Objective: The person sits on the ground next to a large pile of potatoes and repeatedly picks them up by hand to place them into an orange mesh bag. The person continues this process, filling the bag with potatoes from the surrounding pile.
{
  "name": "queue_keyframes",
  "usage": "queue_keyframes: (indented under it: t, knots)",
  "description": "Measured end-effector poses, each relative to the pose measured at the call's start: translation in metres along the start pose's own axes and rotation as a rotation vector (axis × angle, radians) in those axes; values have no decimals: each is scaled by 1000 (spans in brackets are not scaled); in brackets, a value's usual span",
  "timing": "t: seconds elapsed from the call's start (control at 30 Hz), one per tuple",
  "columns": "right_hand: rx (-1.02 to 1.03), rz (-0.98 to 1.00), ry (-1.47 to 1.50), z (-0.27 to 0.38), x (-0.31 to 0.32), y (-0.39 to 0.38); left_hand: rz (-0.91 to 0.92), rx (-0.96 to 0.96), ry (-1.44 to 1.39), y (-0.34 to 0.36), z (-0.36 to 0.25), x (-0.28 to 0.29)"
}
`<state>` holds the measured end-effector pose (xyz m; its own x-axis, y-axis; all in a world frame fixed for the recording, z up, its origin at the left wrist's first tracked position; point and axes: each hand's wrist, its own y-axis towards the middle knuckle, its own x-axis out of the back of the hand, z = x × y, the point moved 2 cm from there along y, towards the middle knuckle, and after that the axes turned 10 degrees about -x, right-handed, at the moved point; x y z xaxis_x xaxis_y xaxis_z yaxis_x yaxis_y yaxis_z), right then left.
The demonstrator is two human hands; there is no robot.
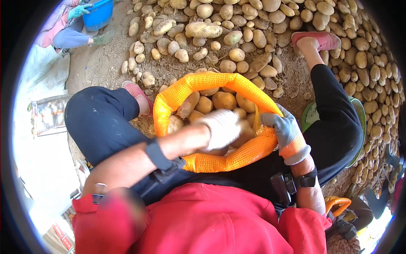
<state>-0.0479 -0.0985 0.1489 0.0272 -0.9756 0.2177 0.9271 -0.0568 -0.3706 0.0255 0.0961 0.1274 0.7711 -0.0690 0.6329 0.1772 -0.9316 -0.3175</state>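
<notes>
An orange mesh bag [250, 149] with a rolled rim sits between my legs, filled with several potatoes [224, 100]. My left hand [220, 130], in a white glove, reaches across into the bag over the potatoes. It is smeared by motion, so its fingers and anything in them are unclear. My right hand [282, 132], in a grey-blue and orange glove, grips the bag's rim at the right side, fingers curled over it.
Loose potatoes [203, 29] cover the ground ahead and to the right. A green container [359, 116] is behind my right knee. At upper left, another person [63, 36] holds a blue tub [98, 17]. White sheeting [44, 156] lies left; another orange bag [338, 205] is lower right.
</notes>
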Motion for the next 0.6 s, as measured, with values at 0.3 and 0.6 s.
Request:
queue_keyframes:
  t: [0.3, 0.6]
  knots:
    - [-498, 29, 357, 21, -9, 0, -288, 587, -240, -82, 103, 90]
    - [-500, 32, 178, 23, -18, 0, -380, 356, -269, -113, 87, 135]
